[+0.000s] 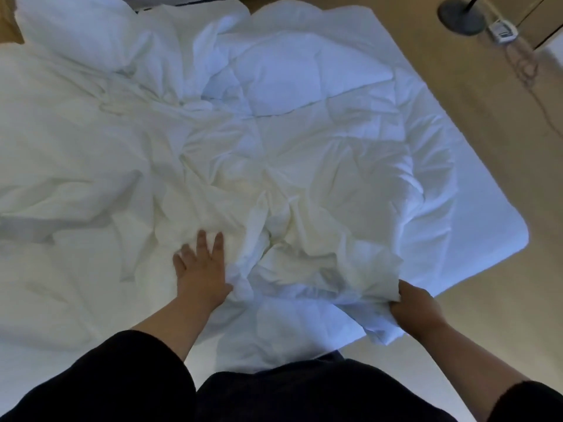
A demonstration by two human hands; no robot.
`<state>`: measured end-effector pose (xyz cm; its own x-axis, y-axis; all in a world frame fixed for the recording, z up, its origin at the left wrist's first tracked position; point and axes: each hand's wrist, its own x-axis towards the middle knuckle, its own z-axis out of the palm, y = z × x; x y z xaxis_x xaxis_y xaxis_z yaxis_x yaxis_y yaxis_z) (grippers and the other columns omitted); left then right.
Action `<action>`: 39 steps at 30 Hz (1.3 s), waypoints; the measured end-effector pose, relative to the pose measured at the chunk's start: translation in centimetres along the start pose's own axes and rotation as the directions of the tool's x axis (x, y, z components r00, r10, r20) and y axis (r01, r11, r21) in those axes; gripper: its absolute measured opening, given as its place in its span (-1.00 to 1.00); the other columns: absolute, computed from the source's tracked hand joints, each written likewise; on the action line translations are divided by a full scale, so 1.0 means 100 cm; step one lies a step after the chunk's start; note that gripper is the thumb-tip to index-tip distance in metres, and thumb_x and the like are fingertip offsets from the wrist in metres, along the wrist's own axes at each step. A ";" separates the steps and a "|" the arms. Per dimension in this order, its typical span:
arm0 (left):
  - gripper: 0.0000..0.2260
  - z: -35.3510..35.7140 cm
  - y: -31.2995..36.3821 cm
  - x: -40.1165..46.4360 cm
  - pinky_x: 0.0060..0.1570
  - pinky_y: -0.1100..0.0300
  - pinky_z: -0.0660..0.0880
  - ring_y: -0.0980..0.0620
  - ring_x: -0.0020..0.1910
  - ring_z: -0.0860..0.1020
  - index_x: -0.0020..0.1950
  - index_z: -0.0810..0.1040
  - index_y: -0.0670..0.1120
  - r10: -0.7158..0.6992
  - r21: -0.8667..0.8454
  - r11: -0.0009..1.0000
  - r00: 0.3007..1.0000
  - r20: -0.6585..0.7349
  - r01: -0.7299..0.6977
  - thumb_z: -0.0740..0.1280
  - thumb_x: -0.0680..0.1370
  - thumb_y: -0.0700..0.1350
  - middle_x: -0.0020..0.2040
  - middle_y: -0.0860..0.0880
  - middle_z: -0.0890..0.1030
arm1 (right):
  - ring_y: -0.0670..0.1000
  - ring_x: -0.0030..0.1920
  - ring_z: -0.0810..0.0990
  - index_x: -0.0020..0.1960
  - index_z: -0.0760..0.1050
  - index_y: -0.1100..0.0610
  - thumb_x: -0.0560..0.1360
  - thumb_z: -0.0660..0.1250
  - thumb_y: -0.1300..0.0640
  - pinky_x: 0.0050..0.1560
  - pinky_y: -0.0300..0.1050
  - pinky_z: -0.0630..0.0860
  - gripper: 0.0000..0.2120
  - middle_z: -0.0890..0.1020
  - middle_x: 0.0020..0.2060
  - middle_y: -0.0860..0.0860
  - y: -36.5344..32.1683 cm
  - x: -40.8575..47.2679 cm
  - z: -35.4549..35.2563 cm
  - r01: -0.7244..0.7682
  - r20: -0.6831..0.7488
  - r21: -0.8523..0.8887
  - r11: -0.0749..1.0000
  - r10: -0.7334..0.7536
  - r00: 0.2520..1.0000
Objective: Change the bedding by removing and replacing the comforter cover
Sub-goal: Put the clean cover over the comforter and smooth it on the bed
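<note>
White on white is our main trouble: the cover, the quilted comforter and the bed under them are so alike that we could easily take hold of the wrong layer. If our right hand has pinched both cover and comforter together, any pull would drag the filling along instead of freeing it, and the bundle would only bunch tighter. We cannot tell from this view how many layers sit inside that grip. A second risk is the near edge: the cloth we hold already hangs past the corner of the bed towards the wooden floor, so a hard tug could slide the whole heap off. The pillow at the far left could be pulled along too, since wrinkled cloth runs right up to it.

Our left hand lies flat and open, fingers spread, pressing on the crumpled cover near the middle of the near edge; it grasps nothing. Our right hand is clenched on a gathered fold at the near right corner. The cover spreads away from both hands across the bed's left and centre, while the comforter shows bare beyond it, well apart from our left hand, nearer the far right side. A lamp base stands on the floor beyond.
</note>
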<state>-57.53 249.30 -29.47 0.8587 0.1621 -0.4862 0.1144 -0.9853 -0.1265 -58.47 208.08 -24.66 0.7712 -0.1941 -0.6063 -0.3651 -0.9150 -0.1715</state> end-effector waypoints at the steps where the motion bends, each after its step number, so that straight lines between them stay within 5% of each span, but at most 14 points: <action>1: -0.07 0.003 -0.008 0.002 0.39 -0.15 0.24 -0.32 0.40 0.31 0.62 -0.16 -0.05 0.010 -0.035 0.999 1.000 -0.019 -0.011 0.31 0.50 0.28 0.55 -0.29 0.11 | 0.07 -0.17 0.50 0.18 0.58 -0.02 0.42 0.27 0.23 -0.21 -0.14 0.38 -0.62 0.55 -0.23 -0.09 0.000 -0.002 -0.003 -0.003 -0.027 0.015 1.000 0.004 1.000; 3: -0.36 0.002 -0.028 0.009 0.11 -0.07 0.46 -0.25 0.14 0.52 0.54 0.19 -0.11 0.015 -0.219 0.975 0.998 -0.057 -0.027 0.31 0.56 0.11 0.25 -0.24 0.48 | 0.08 -0.19 0.50 0.16 0.60 -0.02 0.40 0.29 0.23 -0.20 -0.11 0.40 -0.63 0.55 -0.25 -0.09 0.001 -0.006 -0.008 0.001 -0.078 0.015 1.000 0.000 0.997; 5: -0.63 -0.009 -0.053 0.012 -0.07 -0.05 0.51 -0.25 -0.01 0.57 0.34 0.38 -0.16 -0.032 -0.339 0.941 0.997 -0.077 0.004 0.30 0.55 -0.11 0.03 -0.21 0.56 | 0.09 -0.20 0.50 0.17 0.60 -0.01 0.40 0.28 0.24 -0.20 -0.09 0.41 -0.62 0.58 -0.24 -0.06 -0.002 -0.005 -0.010 0.003 -0.097 0.012 1.000 -0.001 0.995; 8: -0.67 -0.030 -0.089 0.006 -0.12 -0.02 0.50 -0.25 -0.06 0.59 0.24 0.44 -0.15 -0.062 -0.387 0.922 0.989 -0.135 0.005 0.29 0.47 -0.25 -0.02 -0.21 0.60 | 0.11 -0.15 0.51 0.22 0.58 0.01 0.41 0.26 0.29 -0.15 -0.07 0.42 -0.58 0.67 -0.10 0.06 -0.011 -0.001 -0.011 0.031 -0.078 0.002 1.000 -0.031 0.996; 12: -0.60 -0.045 -0.119 -0.027 -0.13 0.08 0.40 -0.21 -0.01 0.58 0.29 0.49 -0.06 -0.096 -0.358 0.933 0.981 -0.171 0.029 0.30 0.45 -0.23 0.04 -0.14 0.60 | 0.21 -0.03 0.59 0.21 0.58 0.01 0.42 0.26 0.29 -0.09 -0.03 0.46 -0.59 0.69 -0.04 0.10 -0.028 0.009 -0.035 0.149 -0.114 -0.037 0.988 -0.153 0.982; 16: -0.57 -0.055 -0.117 -0.076 0.08 0.05 0.45 -0.15 0.15 0.56 0.37 0.49 -0.02 -0.161 -0.292 0.950 0.975 -0.152 0.112 0.27 0.50 -0.21 0.20 -0.09 0.59 | 0.23 -0.04 0.61 0.10 0.60 -0.03 0.40 0.36 0.18 -0.13 -0.03 0.43 -0.71 0.69 -0.08 0.11 -0.034 0.017 -0.098 0.289 -0.236 -0.158 0.944 -0.320 0.918; 20: -0.64 -0.089 -0.099 -0.129 -0.02 0.11 0.48 -0.08 0.07 0.58 0.25 0.50 0.09 -0.166 -0.162 0.977 0.968 -0.189 0.136 0.27 0.48 -0.15 0.12 -0.02 0.61 | 0.24 -0.05 0.63 0.00 0.62 -0.10 0.37 0.48 0.10 -0.13 -0.03 0.43 -0.78 0.69 -0.10 0.13 0.009 0.012 -0.188 0.366 -0.412 -0.171 0.915 -0.403 0.817; 23: -0.60 -0.110 -0.065 -0.148 0.09 0.11 0.47 -0.05 0.19 0.54 0.31 0.50 0.15 -0.148 -0.183 0.976 0.978 -0.148 0.120 0.24 0.51 -0.17 0.23 0.02 0.59 | 0.17 -0.09 0.61 -0.23 0.49 -0.20 0.38 0.43 0.06 -0.09 -0.02 0.46 -0.83 0.65 -0.21 0.04 0.049 0.008 -0.228 0.418 -0.421 -0.109 0.902 -0.422 0.803; 29: -0.65 -0.098 -0.014 -0.175 0.15 0.12 0.43 -0.02 0.20 0.53 0.23 0.55 0.15 -0.160 -0.217 0.965 0.987 -0.033 0.149 0.21 0.54 -0.19 0.22 0.03 0.61 | 0.10 -0.17 0.61 -0.17 0.58 -0.18 0.29 0.48 -0.09 -0.08 0.09 0.60 -0.86 0.68 -0.25 -0.03 0.144 0.031 -0.252 0.353 -0.404 -0.116 0.928 -0.369 0.837; 34: -0.76 -0.076 0.004 -0.180 0.06 0.11 0.42 -0.04 0.08 0.54 0.09 0.55 0.12 -0.233 -0.227 0.947 0.973 -0.003 0.226 0.18 0.58 -0.16 0.16 -0.01 0.63 | 0.11 -0.17 0.50 -0.18 0.51 -0.02 0.36 0.22 0.19 -0.14 -0.06 0.45 -0.85 0.64 -0.19 0.00 0.168 0.053 -0.226 0.232 -0.302 -0.306 0.923 -0.325 0.896; 39: -0.65 -0.075 -0.003 -0.181 0.29 0.00 0.38 -0.13 0.32 0.48 0.35 0.50 0.05 -0.354 -0.225 0.915 0.934 -0.046 0.335 0.16 0.60 -0.14 0.38 -0.07 0.52 | 0.03 -0.20 0.55 -0.13 0.53 -0.10 0.46 0.27 0.02 -0.14 -0.06 0.50 -0.93 0.59 -0.27 -0.13 0.242 0.072 -0.202 0.097 -0.284 -0.320 0.942 -0.193 0.939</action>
<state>-69.34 246.28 -14.16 0.7846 0.4975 -0.3700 0.5049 -0.8591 -0.0845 -51.23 177.37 -17.47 0.9428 -0.1056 -0.3161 -0.1019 -0.9944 0.0283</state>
